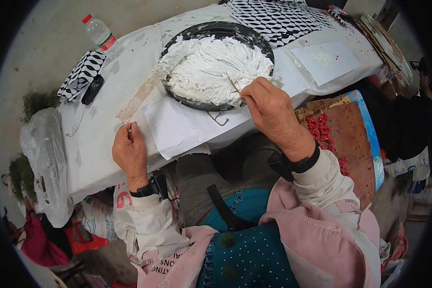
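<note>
Over on the bench's (pixel 101 139) left side, the left hand (pixel 129 152) sits loosely curled, fingertips on white paper (pixel 177 129). Further right, the right hand (pixel 273 113) pinches a thin stick (pixel 233 85) poking into white paste in the dark round pan (pixel 216 65).

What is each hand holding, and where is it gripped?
The right hand pinches a thin stick by its near end, tip in white paste. Left hand: cannot tell.

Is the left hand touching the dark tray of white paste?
Apart. The head view shows the left hand down at the table's near edge on the white cloth, with a sheet of white paper lying between it and the tray.
</note>
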A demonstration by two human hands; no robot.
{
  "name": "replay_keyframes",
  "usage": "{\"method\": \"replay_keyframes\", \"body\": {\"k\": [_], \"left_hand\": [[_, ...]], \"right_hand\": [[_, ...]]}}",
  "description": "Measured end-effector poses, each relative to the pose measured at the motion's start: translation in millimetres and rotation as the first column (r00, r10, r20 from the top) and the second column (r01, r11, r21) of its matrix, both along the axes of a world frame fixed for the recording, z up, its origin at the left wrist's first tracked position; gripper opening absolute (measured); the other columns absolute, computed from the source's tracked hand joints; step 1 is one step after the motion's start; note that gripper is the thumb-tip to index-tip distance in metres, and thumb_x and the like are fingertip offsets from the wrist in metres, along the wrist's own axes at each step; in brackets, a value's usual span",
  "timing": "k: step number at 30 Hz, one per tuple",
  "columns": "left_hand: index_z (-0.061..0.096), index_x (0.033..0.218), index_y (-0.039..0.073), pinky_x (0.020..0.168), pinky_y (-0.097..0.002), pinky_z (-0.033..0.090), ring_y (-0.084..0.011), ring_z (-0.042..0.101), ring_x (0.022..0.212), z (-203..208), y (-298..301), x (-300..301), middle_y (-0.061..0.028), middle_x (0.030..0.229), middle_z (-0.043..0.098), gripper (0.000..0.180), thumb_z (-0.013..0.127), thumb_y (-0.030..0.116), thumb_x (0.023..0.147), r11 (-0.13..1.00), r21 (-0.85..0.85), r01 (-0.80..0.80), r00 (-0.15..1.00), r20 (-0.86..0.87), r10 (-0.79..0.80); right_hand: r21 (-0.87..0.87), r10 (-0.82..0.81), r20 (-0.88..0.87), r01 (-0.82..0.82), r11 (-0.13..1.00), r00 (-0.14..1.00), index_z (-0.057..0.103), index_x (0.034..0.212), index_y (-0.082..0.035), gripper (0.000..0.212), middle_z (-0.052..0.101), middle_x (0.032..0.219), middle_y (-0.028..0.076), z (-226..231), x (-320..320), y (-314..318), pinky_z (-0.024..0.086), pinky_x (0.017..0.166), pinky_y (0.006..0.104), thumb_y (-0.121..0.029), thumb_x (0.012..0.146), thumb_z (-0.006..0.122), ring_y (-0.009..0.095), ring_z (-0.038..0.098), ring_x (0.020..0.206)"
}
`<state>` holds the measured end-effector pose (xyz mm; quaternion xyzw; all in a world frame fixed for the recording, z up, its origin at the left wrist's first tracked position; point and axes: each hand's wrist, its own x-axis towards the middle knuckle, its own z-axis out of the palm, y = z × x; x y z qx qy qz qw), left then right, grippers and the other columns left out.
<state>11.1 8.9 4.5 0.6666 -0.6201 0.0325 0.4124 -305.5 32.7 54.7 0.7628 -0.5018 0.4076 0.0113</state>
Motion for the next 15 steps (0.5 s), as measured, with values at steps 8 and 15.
{"method": "replay_keyframes", "body": {"k": [8,15], "left_hand": [[0.067,0.091,0.002,0.061,-0.0287,0.046,-0.0153,0.057,0.062,-0.5,0.7,1.3,-0.0084,0.071,0.064,0.022,0.062,0.023,0.092,1.0,0.015,-0.009,1.0,-0.008,0.01],[0.068,0.091,0.002,0.06,-0.0283,0.045,-0.0146,0.056,0.061,0.5,1.3,0.0,-0.0078,0.07,0.064,0.022,0.062,0.023,0.092,1.0,0.006,-0.001,1.0,-0.008,0.001]], "right_hand": [[0.01,0.01,0.009,-0.01,1.0,1.0,0.059,0.089,-0.001,0.014,0.057,0.081,0.013,-3.7,1.8,0.2,0.048,0.06,0.0348,0.007,0.079,0.063,0.031,0.06,0.07],[0.01,0.008,0.024,-0.009,1.0,1.0,0.059,0.089,-0.002,0.013,0.058,0.081,0.012,-5.7,1.2,1.5,0.048,0.059,0.0345,0.006,0.079,0.064,0.031,0.06,0.068]]}}
